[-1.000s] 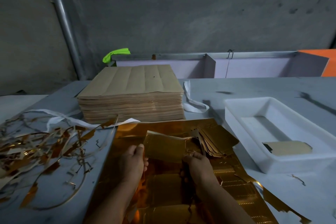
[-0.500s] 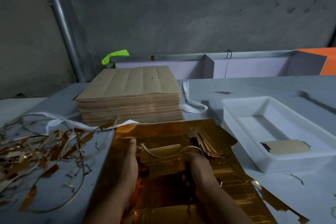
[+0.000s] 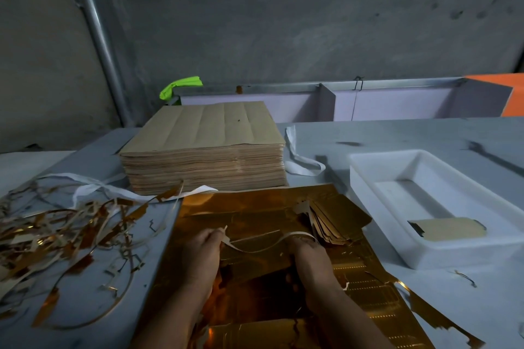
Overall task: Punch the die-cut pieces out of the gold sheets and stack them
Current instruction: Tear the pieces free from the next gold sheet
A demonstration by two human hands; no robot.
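Since the waste strip [image 3: 249, 251] looks flimsy and tearable, its ends are pinched by the fingers [image 3: 212, 238] of left hand [image 3: 201, 256] and right hand [image 3: 310, 259]

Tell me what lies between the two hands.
In the head view, a thin pale waste strip arcs from the left hand to the right hand, above the gold sheet lying under both.

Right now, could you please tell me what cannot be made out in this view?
Head view:
- Whether the right hand holds the thin pale strip: fingers hidden under its back.
- Shiny gold die-cut sheet, near end: cut off by bottom edge, covered by forearms.
- Tall brown paper stack: layers too fine to count.
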